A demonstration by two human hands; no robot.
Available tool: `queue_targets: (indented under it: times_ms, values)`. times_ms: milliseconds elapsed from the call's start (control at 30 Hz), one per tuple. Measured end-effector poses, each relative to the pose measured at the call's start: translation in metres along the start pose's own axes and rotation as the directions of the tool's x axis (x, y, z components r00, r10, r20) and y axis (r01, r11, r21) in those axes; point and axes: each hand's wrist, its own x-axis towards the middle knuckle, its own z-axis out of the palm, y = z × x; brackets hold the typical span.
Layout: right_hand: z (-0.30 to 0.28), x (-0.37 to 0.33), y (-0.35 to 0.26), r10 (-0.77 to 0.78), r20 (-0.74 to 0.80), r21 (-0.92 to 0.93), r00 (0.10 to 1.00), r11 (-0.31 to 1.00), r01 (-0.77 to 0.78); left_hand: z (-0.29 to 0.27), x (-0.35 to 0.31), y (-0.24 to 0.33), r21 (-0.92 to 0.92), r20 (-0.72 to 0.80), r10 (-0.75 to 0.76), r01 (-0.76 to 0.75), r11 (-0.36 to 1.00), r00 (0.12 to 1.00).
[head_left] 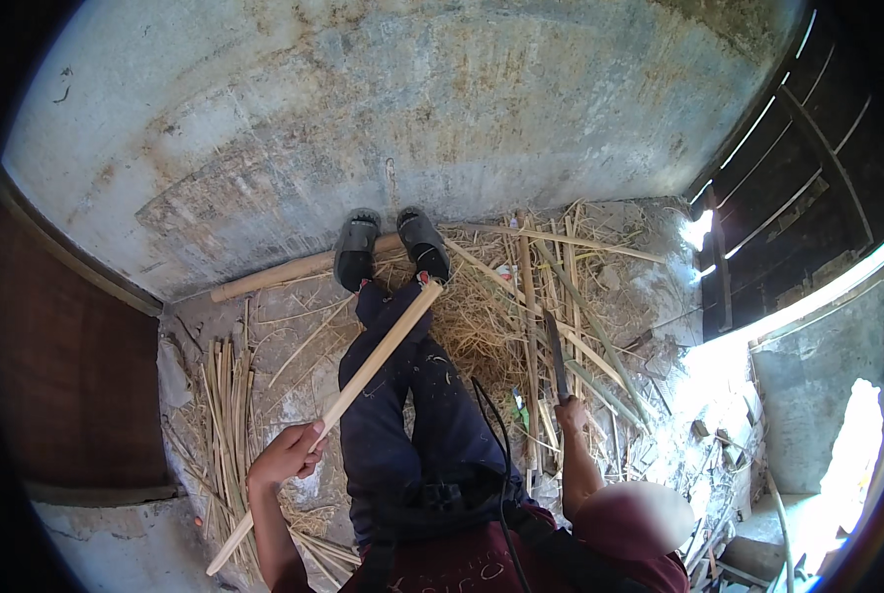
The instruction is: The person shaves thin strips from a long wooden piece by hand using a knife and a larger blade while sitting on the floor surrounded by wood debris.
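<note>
My left hand [286, 455] is closed round a long, pale split-bamboo strip [378, 358]. The strip slants across my legs, its upper end by my shoes and its lower end past my left forearm. On the right, my right hand [571, 415] grips the handle of a long dark-bladed machete [557, 354]. Its blade points away from me, over the bamboo pieces on the floor. The two tools are apart from each other. My fingers on the machete handle are small in view but wrapped round it.
A thick bamboo pole [294, 274] lies along the wall [402, 109] by my shoes [420, 242]. Bundled strips [226, 405] lie at left, and shavings [482, 336] with more bamboo lengths [529, 296] at right. A brown door panel [76, 346] stands far left; slatted dark boards [788, 178] stand right.
</note>
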Motion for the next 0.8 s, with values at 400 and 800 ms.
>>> queue_targets:
  times_ms: [400, 800]
  values:
    - [0.077, -0.024, -0.032, -0.321, 0.297, -0.149, 0.899, 0.915, 0.375, 0.012, -0.003, -0.001, -0.116, -0.060, 0.005, -0.012, 0.993, 0.998]
    - [0.120, -0.020, -0.027, -0.033, 0.304, -0.297, 0.952, 0.947, 0.127, 0.017, 0.000, 0.011, -0.120, -0.010, 0.048, -0.049, 0.992, 0.999]
